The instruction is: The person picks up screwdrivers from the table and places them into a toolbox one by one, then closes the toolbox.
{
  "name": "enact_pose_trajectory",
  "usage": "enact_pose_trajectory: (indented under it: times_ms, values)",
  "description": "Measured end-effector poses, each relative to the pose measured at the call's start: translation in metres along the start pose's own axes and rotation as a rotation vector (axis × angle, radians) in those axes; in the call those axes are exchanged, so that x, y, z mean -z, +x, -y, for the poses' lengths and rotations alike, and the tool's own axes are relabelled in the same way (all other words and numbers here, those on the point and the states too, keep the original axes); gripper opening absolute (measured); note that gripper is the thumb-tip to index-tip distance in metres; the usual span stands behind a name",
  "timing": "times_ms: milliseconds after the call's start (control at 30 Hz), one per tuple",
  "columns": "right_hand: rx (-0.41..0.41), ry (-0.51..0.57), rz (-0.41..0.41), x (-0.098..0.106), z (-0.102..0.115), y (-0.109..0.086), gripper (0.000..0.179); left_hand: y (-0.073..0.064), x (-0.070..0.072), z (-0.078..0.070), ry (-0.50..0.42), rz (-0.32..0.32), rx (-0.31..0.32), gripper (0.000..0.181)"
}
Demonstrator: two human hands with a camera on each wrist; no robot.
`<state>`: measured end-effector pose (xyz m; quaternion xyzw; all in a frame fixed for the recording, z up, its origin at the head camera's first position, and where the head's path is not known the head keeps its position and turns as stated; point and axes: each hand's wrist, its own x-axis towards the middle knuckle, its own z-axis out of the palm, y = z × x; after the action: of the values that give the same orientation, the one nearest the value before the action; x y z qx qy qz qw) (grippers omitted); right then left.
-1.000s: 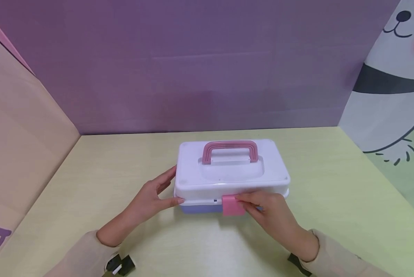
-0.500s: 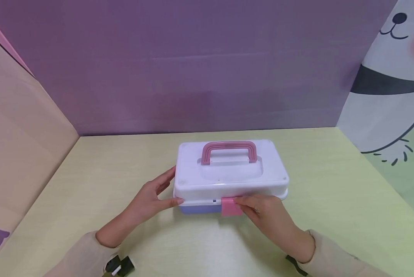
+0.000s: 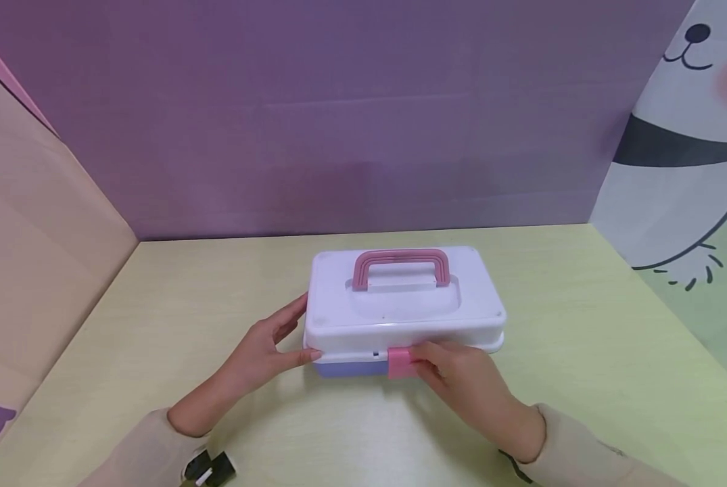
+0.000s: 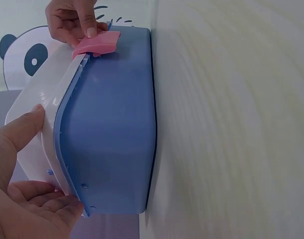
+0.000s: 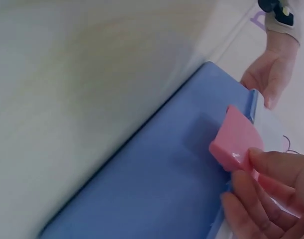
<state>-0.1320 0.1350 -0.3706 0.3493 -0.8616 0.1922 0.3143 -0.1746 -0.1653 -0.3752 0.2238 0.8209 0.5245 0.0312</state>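
A plastic storage box [image 3: 393, 308] with a white lid, blue base and pink folding handle [image 3: 402, 258] stands on the table. At the middle of its front is a pink latch [image 5: 236, 142], its lower edge standing out from the blue wall. My right hand [image 3: 466, 382] pinches the latch between thumb and fingers at its right side. My left hand [image 3: 262, 355] holds the left end of the box, thumb at the front corner of the lid rim. In the left wrist view, its fingers [image 4: 47, 201] lie along the rim. The lid is down, so the inside is hidden.
The pale wood-look table [image 3: 186, 291] extends around the box. A purple backdrop [image 3: 363, 122] rises behind it, with a beige panel [image 3: 40, 223] at left and a panda-printed panel [image 3: 686, 203] at right. A small black device [image 3: 211, 468] sits at the left sleeve.
My right hand has shifted slightly left and covers more of the latch. The left hand keeps its place on the box. The whole head view has drifted slightly.
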Motion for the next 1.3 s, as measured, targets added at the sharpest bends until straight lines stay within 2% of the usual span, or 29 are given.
enact_pose_trajectory:
  times_ms: [167,300,400,567,700,833,1100,1233,1300]
  values:
    - [0.088,-0.117,-0.076,-0.003,-0.002,0.001,0.034,0.000,0.000,0.000,-0.002,-0.002,0.006,0.083]
    - [0.147,-0.212,-0.136,-0.005,-0.003,0.001,0.047,0.000,0.000,0.001,0.000,-0.003,0.005,0.083]
    - [0.132,-0.255,-0.136,-0.006,-0.004,0.000,0.063,0.001,-0.001,0.001,0.002,-0.003,0.003,0.084]
    - [0.090,-0.285,-0.081,-0.007,-0.005,-0.002,0.082,0.001,-0.001,0.002,-0.001,-0.002,0.003,0.084]
    - [0.116,-0.320,-0.108,-0.010,-0.004,-0.001,0.081,0.001,-0.001,0.002,-0.002,-0.003,0.001,0.084]
    - [0.121,-0.406,-0.127,-0.012,0.001,0.001,0.078,0.002,-0.001,0.003,-0.012,-0.005,-0.003,0.084]
    - [0.139,-0.457,-0.152,-0.014,0.006,0.005,0.083,0.000,-0.001,0.000,-0.007,-0.016,-0.004,0.081]
    - [0.165,-0.512,-0.185,-0.017,0.006,0.006,0.079,-0.001,-0.001,-0.002,0.005,-0.023,-0.005,0.080]
    - [0.183,-0.531,-0.205,-0.020,0.005,0.005,0.070,-0.003,-0.002,-0.002,0.009,-0.027,-0.005,0.080]
